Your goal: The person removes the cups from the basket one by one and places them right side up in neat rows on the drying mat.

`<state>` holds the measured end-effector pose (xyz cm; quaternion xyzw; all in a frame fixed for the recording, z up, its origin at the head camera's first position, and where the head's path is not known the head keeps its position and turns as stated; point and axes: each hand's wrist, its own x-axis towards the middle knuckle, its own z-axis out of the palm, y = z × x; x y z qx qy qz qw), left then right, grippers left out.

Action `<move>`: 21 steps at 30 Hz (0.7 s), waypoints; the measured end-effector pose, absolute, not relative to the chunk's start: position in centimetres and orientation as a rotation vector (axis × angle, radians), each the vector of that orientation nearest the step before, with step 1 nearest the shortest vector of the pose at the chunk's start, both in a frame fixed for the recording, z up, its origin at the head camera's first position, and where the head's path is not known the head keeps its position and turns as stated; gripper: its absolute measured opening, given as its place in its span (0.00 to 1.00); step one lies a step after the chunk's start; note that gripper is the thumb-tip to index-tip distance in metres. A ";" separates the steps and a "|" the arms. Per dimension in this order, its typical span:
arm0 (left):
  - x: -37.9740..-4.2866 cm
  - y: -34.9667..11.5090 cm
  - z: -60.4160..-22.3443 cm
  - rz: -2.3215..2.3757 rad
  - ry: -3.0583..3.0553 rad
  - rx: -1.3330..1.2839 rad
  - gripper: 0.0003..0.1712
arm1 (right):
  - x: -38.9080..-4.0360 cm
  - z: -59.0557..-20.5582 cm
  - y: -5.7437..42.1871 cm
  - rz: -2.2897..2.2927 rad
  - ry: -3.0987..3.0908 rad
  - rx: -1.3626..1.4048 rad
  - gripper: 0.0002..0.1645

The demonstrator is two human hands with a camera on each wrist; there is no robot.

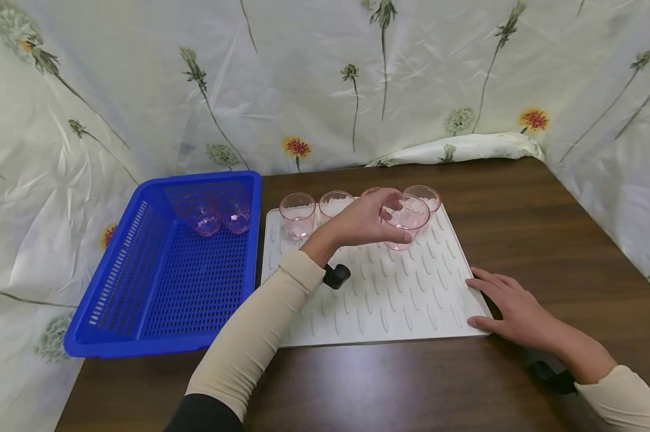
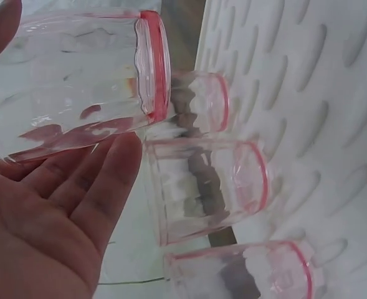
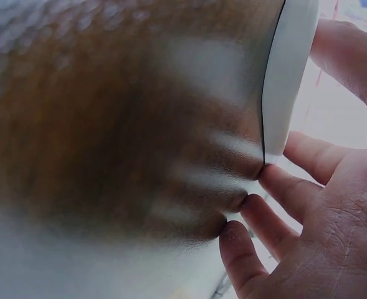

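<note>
My left hand (image 1: 360, 221) grips a clear pink-tinted glass (image 1: 411, 221) by its side, thumb and fingers around it, over the white ridged mat (image 1: 379, 300). In the left wrist view the held glass (image 2: 71, 68) is at the upper left, close to several similar glasses standing on the mat. These form a row along the mat's back edge, from a left glass (image 1: 298, 217) to a right glass (image 1: 425, 195); one is mostly hidden behind my left hand. My right hand (image 1: 519, 312) rests at the mat's right edge, fingers spread, its fingertips touching the edge and table.
A blue perforated basket (image 1: 163, 347) stands left of the mat, with two pink glasses (image 1: 237, 217) lying in its back right part. The brown wooden table (image 1: 562, 240) extends right and in front. Flowered cloth (image 1: 314, 78) hangs behind, with a fold over the back edge.
</note>
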<state>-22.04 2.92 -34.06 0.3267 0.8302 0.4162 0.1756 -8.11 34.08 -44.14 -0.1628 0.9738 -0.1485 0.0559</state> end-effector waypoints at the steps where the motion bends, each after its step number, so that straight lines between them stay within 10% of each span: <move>1: -22.0 3.1 -34.2 1.174 2.354 0.924 0.46 | -8.1 -44.1 34.1 -0.450 2.956 -0.494 0.47; 21: -21.2 5.5 -37.6 1.167 2.455 0.732 0.48 | -8.3 -43.9 34.0 -0.425 2.950 -0.482 0.48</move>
